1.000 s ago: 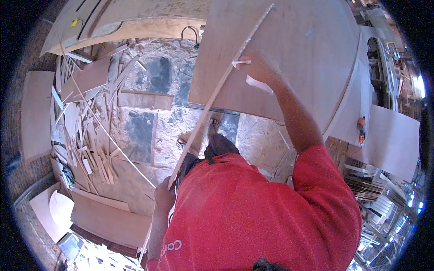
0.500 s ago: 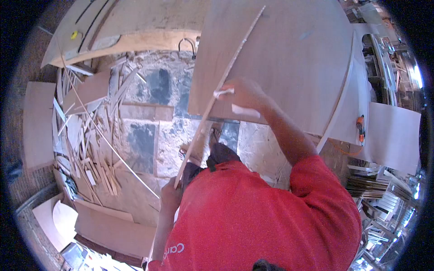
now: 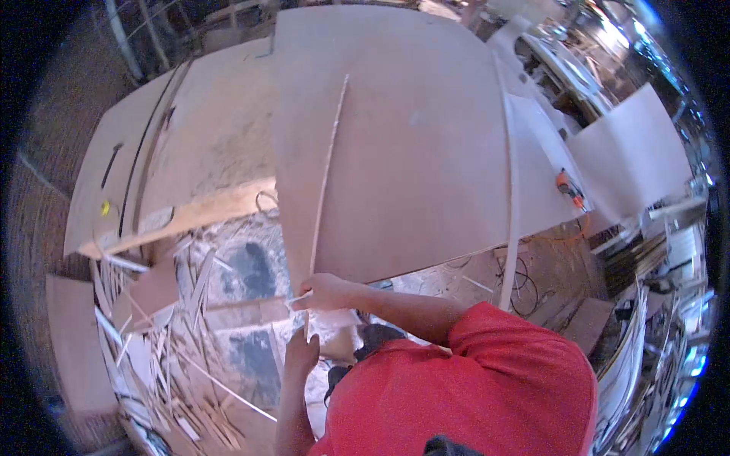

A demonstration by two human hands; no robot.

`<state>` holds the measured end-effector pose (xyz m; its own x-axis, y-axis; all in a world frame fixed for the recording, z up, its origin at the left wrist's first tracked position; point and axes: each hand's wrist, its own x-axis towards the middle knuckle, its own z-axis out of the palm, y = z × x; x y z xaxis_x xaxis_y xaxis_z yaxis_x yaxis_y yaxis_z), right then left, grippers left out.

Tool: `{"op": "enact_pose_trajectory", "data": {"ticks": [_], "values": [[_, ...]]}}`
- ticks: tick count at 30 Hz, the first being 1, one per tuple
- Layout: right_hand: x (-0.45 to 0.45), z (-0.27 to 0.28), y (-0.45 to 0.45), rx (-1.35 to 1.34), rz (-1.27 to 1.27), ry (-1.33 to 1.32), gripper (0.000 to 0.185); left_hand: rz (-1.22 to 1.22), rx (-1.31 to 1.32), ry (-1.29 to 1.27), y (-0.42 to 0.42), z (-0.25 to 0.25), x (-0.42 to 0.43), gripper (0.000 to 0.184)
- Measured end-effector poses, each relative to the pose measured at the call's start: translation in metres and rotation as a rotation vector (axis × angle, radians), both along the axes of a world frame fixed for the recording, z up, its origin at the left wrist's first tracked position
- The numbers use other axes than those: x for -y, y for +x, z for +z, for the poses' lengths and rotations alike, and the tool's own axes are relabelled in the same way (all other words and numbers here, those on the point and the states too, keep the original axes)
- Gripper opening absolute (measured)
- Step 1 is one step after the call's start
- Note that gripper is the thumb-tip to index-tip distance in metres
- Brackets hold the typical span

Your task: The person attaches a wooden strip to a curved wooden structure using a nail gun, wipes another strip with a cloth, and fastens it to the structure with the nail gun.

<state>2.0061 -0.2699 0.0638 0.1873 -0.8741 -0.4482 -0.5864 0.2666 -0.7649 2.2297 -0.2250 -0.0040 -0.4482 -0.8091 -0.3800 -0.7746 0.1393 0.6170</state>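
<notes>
The wooden strip (image 3: 328, 178) runs from the near middle of my view, at the person's hands, out across the left part of a broad wooden panel (image 3: 414, 182); I can't tell whether its far end touches that surface. It is long, narrow and pale, with uneven whitish flecks along the far stretch. The right hand (image 3: 331, 292) is closed around the strip near the panel's near-left corner, with a scrap of white material (image 3: 296, 302) between the fingers; whether that is paper or cloth I can't make out. Just nearer to me, the left hand (image 3: 302, 354) is curled closed on the strip's near part, its fingertips mostly hidden, and I can't follow the strip clearly beyond it.

The panel looks smooth, flat and pinkish brown. On its right, a second pale strip (image 3: 509, 167) reaches past the near edge, looking slightly bowed. Farther right I see an orange tool (image 3: 567, 187), drill-like in shape, and a pale sheet (image 3: 635, 152) with a curling edge. On the left, a dusty worktop (image 3: 220, 114) carries a small yellow object (image 3: 106, 207) too small to identify. Nearer on that side, jumbled offcuts (image 3: 163, 365) cover the floor. The red sleeve (image 3: 502, 334) and torso block the near right, and dark lens edges cut off the corners.
</notes>
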Motion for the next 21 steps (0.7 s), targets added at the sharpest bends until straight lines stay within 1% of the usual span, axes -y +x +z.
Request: {"op": "enact_pose_trajectory", "data": {"ticks": [1,2,3,4,5,7,8,9,10,11,12,13,16,17,19,21], "values": [[0.004,0.002,-0.002,-0.006,-0.053,0.018,0.063,-0.054,-0.017,0.046,-0.002,0.004,0.009,0.052],[0.008,0.002,-0.006,-0.016,-0.068,0.006,0.063,-0.07,-0.027,0.034,-0.004,0.007,0.011,0.052],[0.013,0.002,-0.011,-0.036,-0.086,0.007,0.06,0.02,-0.135,0.206,-0.004,0.03,0.011,0.055],[0.014,0.003,-0.011,-0.052,-0.104,0.011,0.057,0.111,-0.237,0.381,-0.001,0.042,0.01,0.059],[0.015,0.005,-0.015,-0.051,-0.113,0.007,0.057,0.155,-0.302,0.501,0.022,0.014,0.008,0.07],[0.016,0.013,-0.027,0.032,-0.204,-0.032,0.057,0.273,-0.243,0.661,0.076,0.008,0.0,0.081],[0.018,0.018,-0.032,0.033,-0.206,-0.039,0.057,0.3,-0.22,0.718,0.103,0.009,-0.009,0.079],[0.019,0.024,-0.037,0.061,-0.263,-0.067,0.052,0.298,-0.18,0.743,0.127,0.011,-0.022,0.076],[0.019,0.032,-0.041,0.091,-0.32,-0.093,0.047,0.28,-0.142,0.754,0.149,0.016,-0.037,0.074],[0.017,0.051,-0.041,0.092,-0.32,-0.098,0.047,0.252,-0.103,0.769,0.168,0.021,-0.052,0.071],[0.012,0.078,-0.038,0.167,-0.411,-0.068,0.044,0.227,-0.071,0.75,0.18,0.026,-0.065,0.069],[0.011,0.093,-0.035,0.243,-0.496,-0.036,0.041,0.188,-0.034,0.729,0.191,0.031,-0.079,0.066],[0.034,0.035,-0.042,0.303,-0.47,-0.107,0.04,0.113,0.042,0.616,0.212,0.036,-0.109,0.06],[0.033,0.045,-0.037,0.305,-0.451,-0.105,0.04,0.096,0.057,0.566,0.216,0.034,-0.119,0.059],[0.032,0.063,-0.032,0.314,-0.578,-0.131,0.039,0.12,0.039,0.441,0.223,0.025,-0.138,0.055],[0.038,0.057,-0.033,0.328,-0.568,-0.118,0.039,0.221,-0.054,0.325,0.226,0.008,-0.156,0.053]]}}
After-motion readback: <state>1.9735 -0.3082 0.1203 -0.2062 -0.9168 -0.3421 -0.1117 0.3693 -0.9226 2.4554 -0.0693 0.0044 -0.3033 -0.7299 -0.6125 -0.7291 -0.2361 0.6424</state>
